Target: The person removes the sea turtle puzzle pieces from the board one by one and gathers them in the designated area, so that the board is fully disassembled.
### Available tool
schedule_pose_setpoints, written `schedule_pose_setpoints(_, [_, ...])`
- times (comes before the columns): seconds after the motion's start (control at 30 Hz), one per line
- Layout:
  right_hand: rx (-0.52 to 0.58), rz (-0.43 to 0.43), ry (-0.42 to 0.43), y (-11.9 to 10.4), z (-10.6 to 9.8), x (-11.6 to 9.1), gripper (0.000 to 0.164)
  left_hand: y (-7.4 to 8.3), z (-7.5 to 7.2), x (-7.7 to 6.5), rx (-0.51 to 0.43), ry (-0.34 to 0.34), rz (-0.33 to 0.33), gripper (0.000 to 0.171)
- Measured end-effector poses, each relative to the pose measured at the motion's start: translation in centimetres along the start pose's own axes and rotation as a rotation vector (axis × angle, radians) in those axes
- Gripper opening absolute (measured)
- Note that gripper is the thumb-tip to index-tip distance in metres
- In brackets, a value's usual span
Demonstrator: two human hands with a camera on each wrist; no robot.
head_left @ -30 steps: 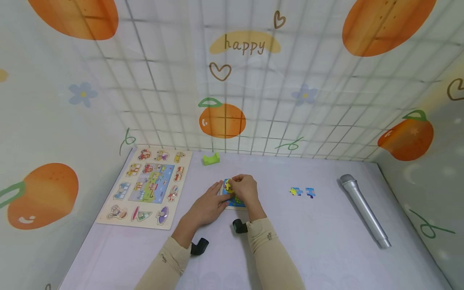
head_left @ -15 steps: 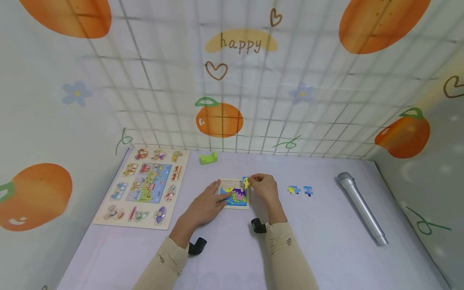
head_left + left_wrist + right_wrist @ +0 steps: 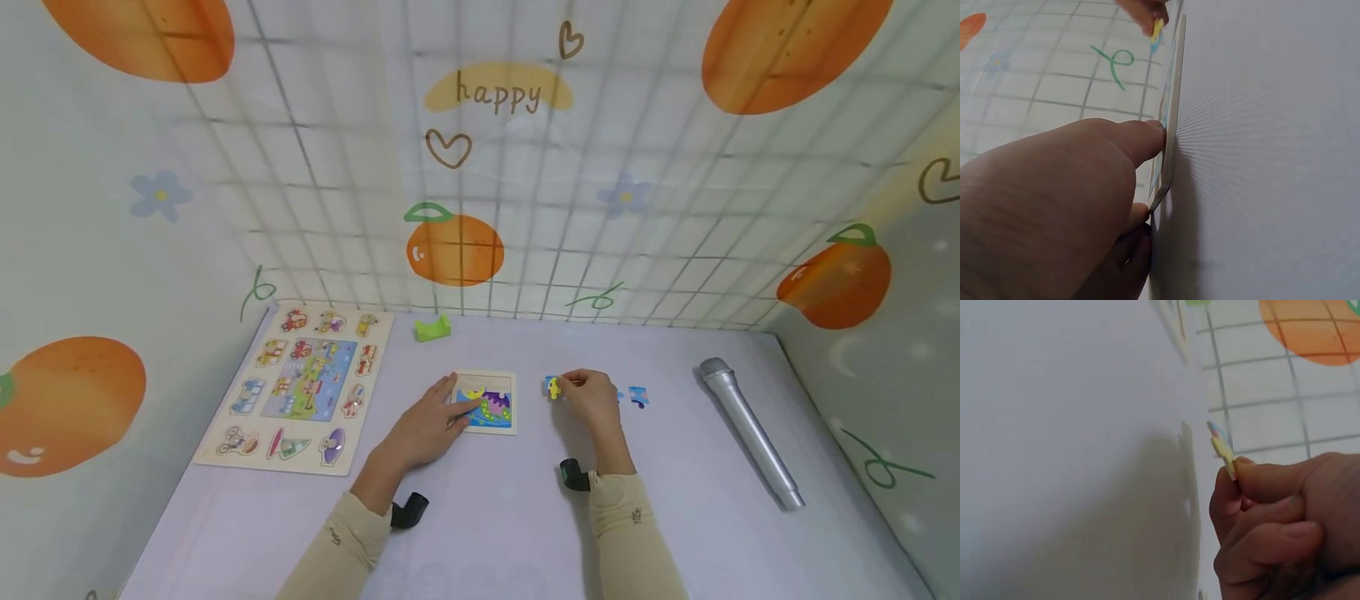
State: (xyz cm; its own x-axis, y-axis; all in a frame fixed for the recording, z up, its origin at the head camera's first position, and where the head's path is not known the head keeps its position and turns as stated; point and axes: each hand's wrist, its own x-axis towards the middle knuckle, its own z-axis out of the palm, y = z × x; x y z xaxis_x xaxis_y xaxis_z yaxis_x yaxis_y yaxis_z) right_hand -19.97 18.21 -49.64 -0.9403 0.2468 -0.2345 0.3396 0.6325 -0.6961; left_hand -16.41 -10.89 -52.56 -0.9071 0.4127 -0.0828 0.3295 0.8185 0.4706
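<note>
Steadily brace the wooden puzzle tray [image 3: 491,379] with the left hand [image 3: 426,427], thumb and fingers spread; pinch the yellow-and-blue jigsaw piece [image 3: 553,387], raised right of the tray, edgewise in the right hand [image 3: 592,406], printed face unobstructed.

Yellow-and-blue puzzle piece [image 3: 553,387], pale tray [image 3: 491,381] with purple, green and blue picture [image 3: 496,408], silver microphone [image 3: 752,433], lime-green block [image 3: 431,332].

Puzzle board [image 3: 322,379] left of puzzle tray [image 3: 487,381], microphone [image 3: 752,433] far right

A booth-like place: printed curtains [image 3: 525,183] hang around a table [image 3: 487,517].
</note>
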Motion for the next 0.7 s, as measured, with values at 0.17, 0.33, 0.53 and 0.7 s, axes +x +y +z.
schedule_pose_setpoints(0.17, [-0.035, 0.014, 0.021, 1.2, -0.9, -0.3, 0.032, -0.1, 0.1, 0.0, -0.002, 0.009, 0.008, 0.041])
schedule_pose_setpoints(0.33, [-0.048, 0.024, 0.035, 2.3, -1.5, -0.4, 0.031, -0.1, 0.0, 0.0, 0.007, 0.012, 0.014, 0.041])
schedule_pose_setpoints(0.53, [-0.058, 0.011, 0.085, 3.0, -1.8, -0.4, 0.030, 0.0, 0.0, 0.0, 0.010, 0.001, -0.003, 0.041])
schedule_pose_setpoints(0.7, [-0.066, 0.008, 0.117, 3.1, -1.7, -0.5, 0.029, 0.1, 0.0, -0.1, 0.007, -0.005, -0.006, 0.041])
